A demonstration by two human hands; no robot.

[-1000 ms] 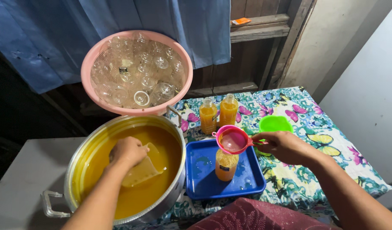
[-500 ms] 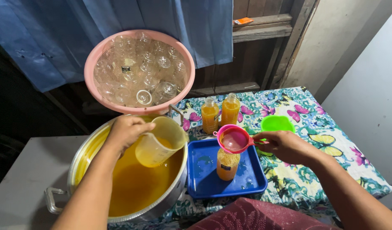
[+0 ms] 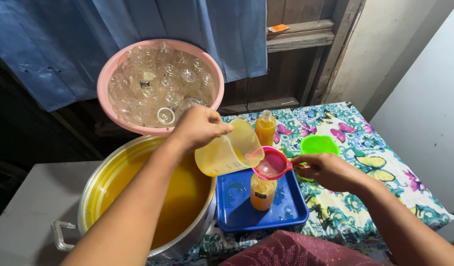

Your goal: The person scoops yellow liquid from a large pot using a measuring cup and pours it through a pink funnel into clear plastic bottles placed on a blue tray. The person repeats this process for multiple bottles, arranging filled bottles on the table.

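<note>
1. A clear plastic measuring jug (image 3: 230,153), part full of orange liquid, hangs tilted at centre frame, spout down over a pink funnel (image 3: 271,164); whether liquid is running cannot be told.
2. Left hand (image 3: 197,127) grips the jug from above, fingers wrapped tight round its handle & rim.
3. Funnel sits in the neck of a small clear bottle (image 3: 262,191), approx. two-thirds full of orange liquid, upright on a blue tray (image 3: 236,209).
4. Right hand (image 3: 330,171) steadies the funnel, thumb & fingers pinched shut on its handle.
5. Tray: flat, rectangular, glossy plastic w/ droplets on it, lying on a butterfly-print cloth (image 3: 374,162) on the table.
6. Left of tray, touching it: a wide, round metal pot (image 3: 153,197) w/ side handle, holding much orange liquid. Left forearm crosses over it, hiding part of the surface.
7. Far side: a filled bottle (image 3: 266,127) stands beyond the jug, which covers anything next to it.
8. Right of funnel: a bright green plastic bowl (image 3: 319,145), partly behind the right hand.
9. Far left: a round pink basket (image 3: 160,86) heaped w/ empty clear bottles, before a blue curtain (image 3: 138,29).
10. Near edge: maroon textured fabric (image 3: 296,251).
</note>
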